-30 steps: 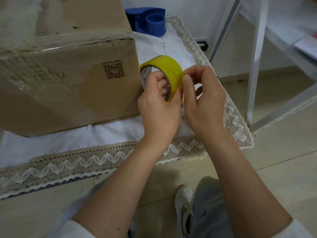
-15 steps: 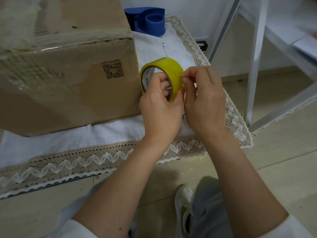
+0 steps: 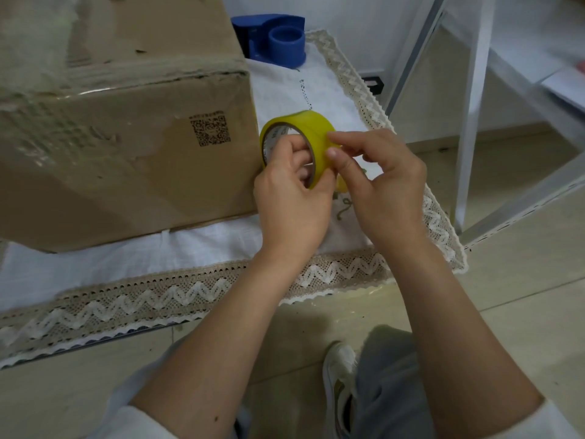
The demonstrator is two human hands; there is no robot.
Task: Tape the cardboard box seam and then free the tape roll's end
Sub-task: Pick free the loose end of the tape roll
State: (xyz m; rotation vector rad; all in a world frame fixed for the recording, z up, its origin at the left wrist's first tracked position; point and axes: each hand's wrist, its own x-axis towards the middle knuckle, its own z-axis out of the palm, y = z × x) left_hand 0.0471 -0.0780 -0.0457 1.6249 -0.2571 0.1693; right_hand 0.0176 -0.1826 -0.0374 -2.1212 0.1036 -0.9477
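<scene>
Yellow tape roll, glossy, gripped upright

Soft, even indoor light, faint shadows under the cardboard box, slight motion blur, wide-angle bending at the edges
</scene>
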